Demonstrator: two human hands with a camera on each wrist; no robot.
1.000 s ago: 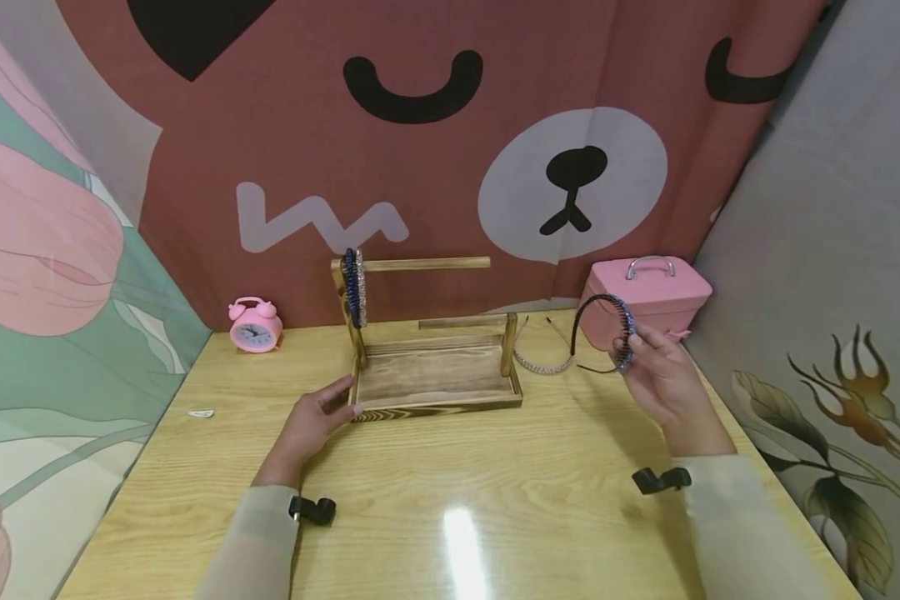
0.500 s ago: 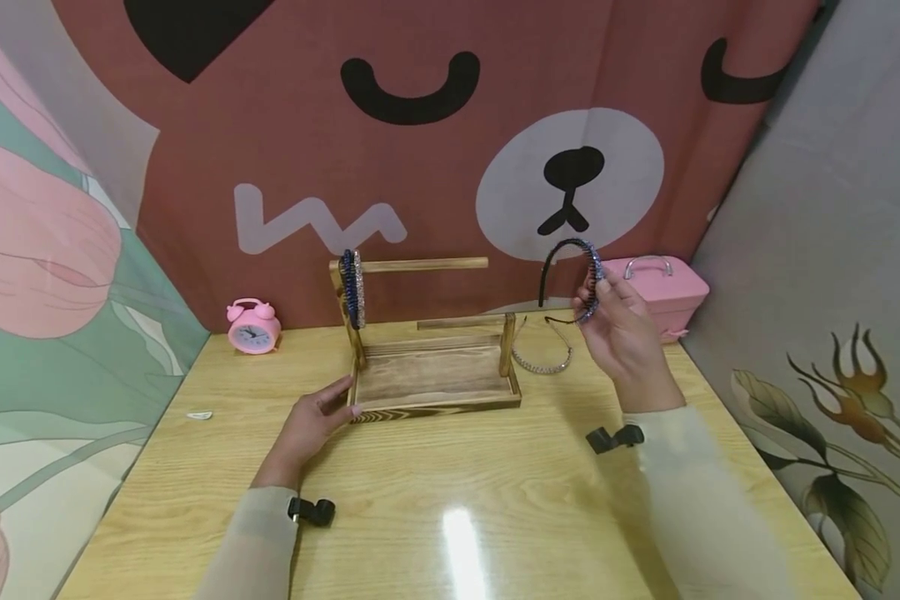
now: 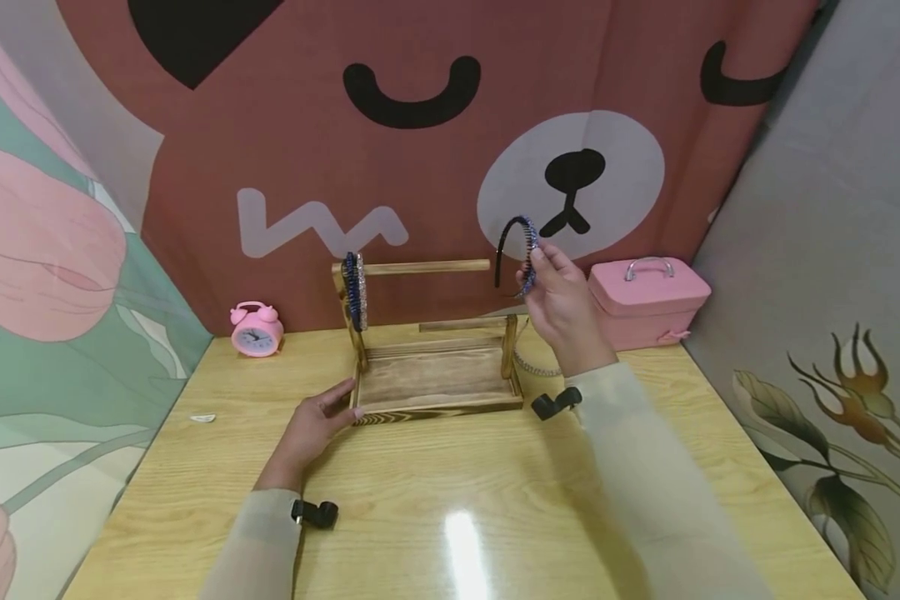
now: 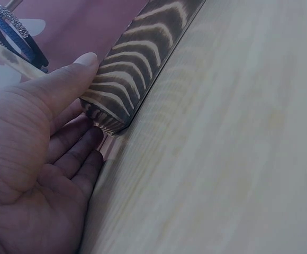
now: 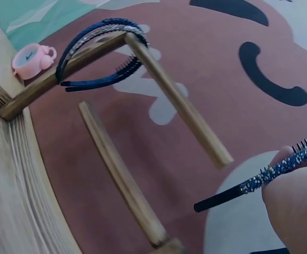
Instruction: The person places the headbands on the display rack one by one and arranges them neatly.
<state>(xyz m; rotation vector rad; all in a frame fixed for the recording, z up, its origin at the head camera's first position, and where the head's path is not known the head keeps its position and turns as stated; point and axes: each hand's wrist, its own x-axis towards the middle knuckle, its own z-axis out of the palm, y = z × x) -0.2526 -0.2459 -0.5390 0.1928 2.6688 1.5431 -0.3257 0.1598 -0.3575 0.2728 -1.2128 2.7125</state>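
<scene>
The blue headband (image 5: 255,181) is right of the centre of the head view, near the free right end of the stand's upper bar (image 3: 427,267) but apart from it. The right hand (image 3: 566,307) pinches it between thumb and fingers, closed on its right side. It looks light, and I judge it stiff but a little springy, probably of plastic, so its two ends could spread if pulled. The glittering outer face seems rough and should give good friction; the plain black end in the right wrist view is likely more slippery. The small teeth could catch or bend, therefore a hold on the decorated arc is the better one.

At lower left of centre, the left hand (image 3: 311,435) holds the front left corner of the wooden stand (image 3: 435,410), half closed, thumb on the front side. The stand appears rigid and rather light, so it may slide on the worktop (image 3: 390,500); the low rim is a sensible place to steady it.
</scene>
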